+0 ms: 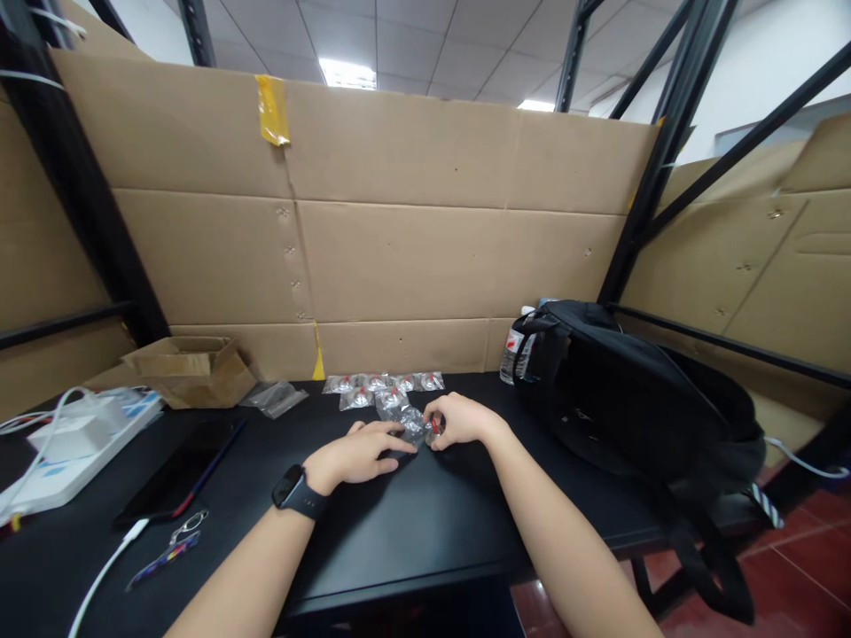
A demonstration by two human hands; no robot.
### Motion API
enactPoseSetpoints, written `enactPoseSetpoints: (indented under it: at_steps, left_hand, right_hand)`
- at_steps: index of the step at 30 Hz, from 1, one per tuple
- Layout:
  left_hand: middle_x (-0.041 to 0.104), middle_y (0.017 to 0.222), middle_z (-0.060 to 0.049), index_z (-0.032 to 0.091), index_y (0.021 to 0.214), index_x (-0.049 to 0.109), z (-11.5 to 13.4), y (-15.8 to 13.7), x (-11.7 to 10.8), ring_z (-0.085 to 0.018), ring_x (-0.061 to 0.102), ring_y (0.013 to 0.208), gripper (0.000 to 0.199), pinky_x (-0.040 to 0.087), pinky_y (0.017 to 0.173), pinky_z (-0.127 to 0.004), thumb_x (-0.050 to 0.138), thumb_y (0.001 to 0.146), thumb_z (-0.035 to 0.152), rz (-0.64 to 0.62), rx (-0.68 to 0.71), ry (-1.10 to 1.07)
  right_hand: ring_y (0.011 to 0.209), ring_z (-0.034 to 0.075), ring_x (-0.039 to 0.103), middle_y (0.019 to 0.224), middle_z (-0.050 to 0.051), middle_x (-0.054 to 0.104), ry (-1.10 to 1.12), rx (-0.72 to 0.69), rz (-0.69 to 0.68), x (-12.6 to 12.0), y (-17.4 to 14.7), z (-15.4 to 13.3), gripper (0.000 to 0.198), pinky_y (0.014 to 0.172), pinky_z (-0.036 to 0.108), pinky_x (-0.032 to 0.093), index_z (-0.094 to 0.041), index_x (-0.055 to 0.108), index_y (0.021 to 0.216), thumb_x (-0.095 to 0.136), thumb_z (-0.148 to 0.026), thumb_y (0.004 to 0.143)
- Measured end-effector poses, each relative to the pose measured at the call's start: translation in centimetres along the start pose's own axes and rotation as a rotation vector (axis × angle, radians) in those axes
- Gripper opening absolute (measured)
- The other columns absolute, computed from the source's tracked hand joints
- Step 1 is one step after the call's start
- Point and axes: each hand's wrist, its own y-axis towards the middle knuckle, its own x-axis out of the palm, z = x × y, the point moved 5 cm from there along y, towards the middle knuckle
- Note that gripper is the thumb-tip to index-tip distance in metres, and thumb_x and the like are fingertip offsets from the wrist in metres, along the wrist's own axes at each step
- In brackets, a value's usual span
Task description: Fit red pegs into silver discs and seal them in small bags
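Observation:
My right hand (457,418) curls its thumb and fingers around a small clear-wrapped packet with a red part (437,424), just above the black tabletop. My left hand (363,450), with a dark watch on its wrist, lies low over the table. Its fingers are stretched out and spread, the tips at a crumpled clear plastic bag (412,425) beside the right hand. Beyond both hands, several clear packets with red and silvery contents (357,398) lie in rough rows near the cardboard wall. What exactly is inside the packets is too small to make out.
An open cardboard box (192,377) and flat clear bags (274,399) lie back left. Nearer are a power strip (86,452), a phone (179,470) on a cable and a keyring (166,558). A black backpack (638,399) and water bottle (513,354) stand right.

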Motion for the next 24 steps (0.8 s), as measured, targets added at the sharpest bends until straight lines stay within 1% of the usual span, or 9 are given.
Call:
enactPoseSetpoints:
  at_steps: [4,9,13,17,19,21,24]
  left_hand:
    - [0.04,0.159,-0.001,0.051,0.136,0.055,0.3,0.0,-0.1,-0.032,0.039,0.144,0.047,0.026,0.114,-0.06,0.054,0.093,0.032,-0.008,-0.004,-0.002]
    - [0.045,0.155,-0.003,0.046,0.139,0.054,0.4,0.3,-0.1,-0.03,0.041,0.142,0.05,0.029,0.114,-0.054,0.055,0.092,0.03,0.042,0.013,-0.018]
    - [0.043,0.156,-0.003,0.046,0.139,0.054,0.1,0.4,0.2,-0.03,0.04,0.143,0.05,0.026,0.114,-0.057,0.053,0.092,0.03,0.027,-0.005,-0.019]
    - [0.039,0.159,-0.002,0.046,0.14,0.053,-0.3,0.4,0.4,-0.03,0.036,0.145,0.05,0.025,0.115,-0.059,0.053,0.092,0.032,0.019,-0.015,-0.024]
    - [0.037,0.16,-0.003,0.046,0.14,0.053,-0.4,0.5,0.5,-0.031,0.033,0.147,0.05,0.024,0.115,-0.059,0.054,0.093,0.032,0.009,-0.019,-0.026]
    - [0.037,0.16,-0.004,0.047,0.141,0.052,-0.5,0.5,0.6,-0.031,0.031,0.148,0.05,0.024,0.115,-0.061,0.054,0.093,0.033,0.001,-0.02,-0.022]
    - [0.036,0.161,-0.005,0.048,0.141,0.052,-0.5,0.5,0.7,-0.031,0.032,0.148,0.05,0.024,0.115,-0.062,0.054,0.093,0.033,-0.001,-0.019,-0.015]
  right_hand:
    - [0.069,0.015,0.065,0.08,-0.001,0.072,-0.014,0.027,0.044,0.2,0.3,-0.4,0.037,0.065,0.022,0.043,-0.024,0.075,0.094,0.084,-0.031,0.058]
    - [0.071,0.016,0.064,0.08,0.0,0.071,-0.005,0.024,0.097,0.4,0.5,-0.4,0.034,0.064,0.022,0.043,-0.023,0.075,0.09,0.085,-0.034,0.059]
    - [0.072,0.017,0.063,0.082,0.001,0.069,-0.012,0.042,0.119,0.9,0.9,-0.2,0.035,0.063,0.023,0.041,-0.022,0.074,0.092,0.085,-0.035,0.062]
    - [0.084,0.019,0.062,0.092,0.004,0.067,-0.052,-0.013,0.204,1.2,1.4,-0.4,0.034,0.071,0.025,0.042,-0.02,0.072,0.09,0.086,-0.037,0.064]
    - [0.087,0.019,0.061,0.094,0.004,0.064,-0.029,-0.047,0.225,1.3,1.5,-0.4,0.035,0.073,0.025,0.043,-0.019,0.07,0.089,0.087,-0.036,0.064]
    - [0.081,0.017,0.062,0.092,0.003,0.063,0.054,-0.073,0.189,1.5,1.6,-0.3,0.035,0.07,0.024,0.044,-0.019,0.07,0.091,0.087,-0.031,0.064]
    - [0.068,0.012,0.063,0.089,0.001,0.062,0.22,-0.101,0.092,2.1,1.7,-0.1,0.03,0.062,0.021,0.045,-0.018,0.068,0.095,0.081,-0.016,0.068]
